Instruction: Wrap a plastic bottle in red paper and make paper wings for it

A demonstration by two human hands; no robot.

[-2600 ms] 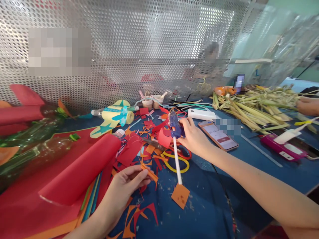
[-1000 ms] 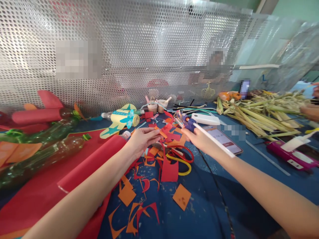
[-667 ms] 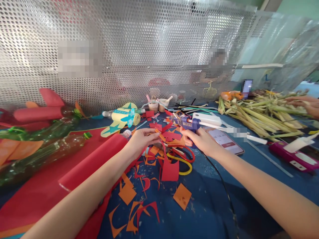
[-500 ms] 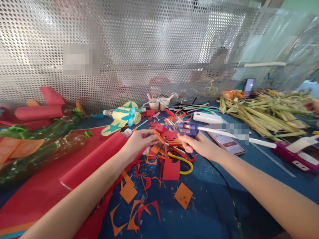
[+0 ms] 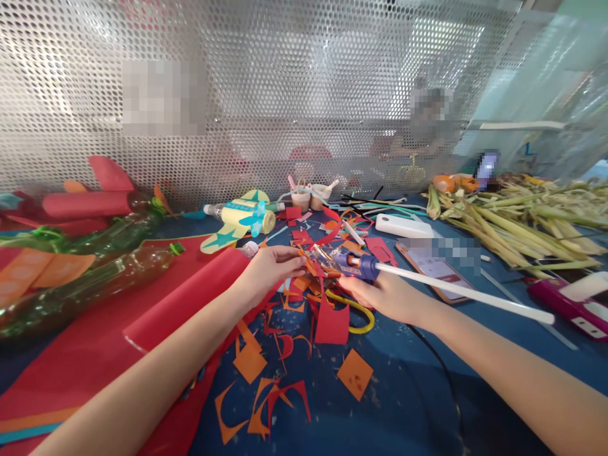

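A blue glue gun (image 5: 361,265) with a long white glue stick (image 5: 465,292) out of its back is gripped by my right hand (image 5: 380,291), its nozzle facing left. Just left of the nozzle, my left hand (image 5: 273,266) pinches a small orange piece (image 5: 308,261) between thumb and fingers. Beside my left forearm lies a red-wrapped bottle (image 5: 190,297) on red sheet material. Red and orange scraps surround both hands, among them a red piece (image 5: 332,323) and an orange square (image 5: 354,374). A yellow loop (image 5: 363,320) sits under my right hand.
Green plastic bottles (image 5: 95,278) lie at the left. A yellow bottle plane (image 5: 247,216) and small cups (image 5: 300,197) stand behind. At the right are a phone (image 5: 432,272), a magenta power strip (image 5: 570,307) and dry stalks (image 5: 513,221). A perforated metal screen (image 5: 266,95) rises behind.
The glue gun has tilted, so its glue stick slants down to the right and its nozzle is nearer my left hand. The camera view has shifted slightly.
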